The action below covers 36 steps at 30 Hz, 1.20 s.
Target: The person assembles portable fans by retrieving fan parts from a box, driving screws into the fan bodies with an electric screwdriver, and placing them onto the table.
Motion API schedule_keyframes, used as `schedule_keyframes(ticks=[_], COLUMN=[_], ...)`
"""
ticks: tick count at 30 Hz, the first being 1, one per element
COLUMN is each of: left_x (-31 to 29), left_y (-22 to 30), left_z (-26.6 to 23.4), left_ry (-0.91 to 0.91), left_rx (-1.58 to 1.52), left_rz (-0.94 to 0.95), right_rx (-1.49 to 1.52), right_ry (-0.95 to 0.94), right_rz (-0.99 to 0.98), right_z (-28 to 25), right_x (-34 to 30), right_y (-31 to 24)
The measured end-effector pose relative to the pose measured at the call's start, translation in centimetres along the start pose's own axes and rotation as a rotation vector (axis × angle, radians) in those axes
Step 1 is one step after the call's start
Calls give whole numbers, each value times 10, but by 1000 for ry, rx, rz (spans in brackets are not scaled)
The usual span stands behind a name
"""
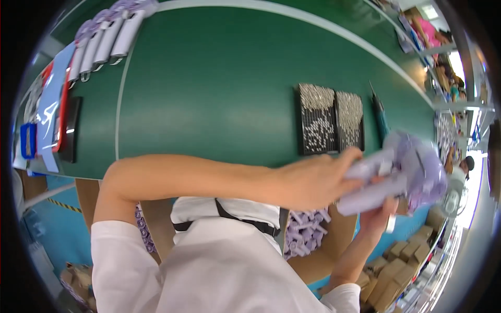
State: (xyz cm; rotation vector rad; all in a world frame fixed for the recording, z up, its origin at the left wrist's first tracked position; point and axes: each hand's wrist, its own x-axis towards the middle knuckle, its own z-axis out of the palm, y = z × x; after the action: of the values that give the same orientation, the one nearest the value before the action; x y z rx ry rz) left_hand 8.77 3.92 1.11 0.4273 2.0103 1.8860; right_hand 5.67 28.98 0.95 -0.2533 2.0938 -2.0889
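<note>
1. Far left of your green worktop (209, 78): row of lilac plastic units with long cylindrical handles (104, 44); they look further along than the piece you're holding, though I can't confirm they're finished.
2. Below the worktop, centre-right: brown cardboard box (342, 229) with a heap of loose lilac plastic parts (305, 235); plenty left, by my read.
3. Your left hand (310, 182): fingers closed on the handle side of the lilac plastic unit with a bulky rounded head (420, 169); the unit sits at the worktop's right front edge.
4. Behind it: two black ridged trays of small silver metal pieces (331, 120); well stocked.
5. Your right hand (378, 216): gripping the same unit from below; blur hides whether its halves are joined.
6. Teal-handled driver (382, 117): lying untouched beyond the unit; any driving looks not in progress.
</note>
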Motion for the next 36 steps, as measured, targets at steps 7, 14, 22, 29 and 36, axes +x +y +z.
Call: schedule_keyframes(ticks=[7, 14, 22, 29, 36], left_x=[-40, -44, -40, -34, -21], left_y=[-31, -68, -65, -58, -61], left_z=[-117, -180, -195, -188, -152], left_ry=[898, 1113, 1260, 1151, 939], left_rx=[55, 22, 810, 1662, 1312], left_rz=[92, -39, -30, 13, 58], right_rx=[181, -54, -729, -1088, -916], right_ry=[-474, -567, -57, -28, -206], right_rz=[42, 220, -157, -276, -271], right_z=[181, 239, 253, 258, 235], right_x=[147, 222, 258, 239, 219], right_y=[-31, 7, 42, 36, 33])
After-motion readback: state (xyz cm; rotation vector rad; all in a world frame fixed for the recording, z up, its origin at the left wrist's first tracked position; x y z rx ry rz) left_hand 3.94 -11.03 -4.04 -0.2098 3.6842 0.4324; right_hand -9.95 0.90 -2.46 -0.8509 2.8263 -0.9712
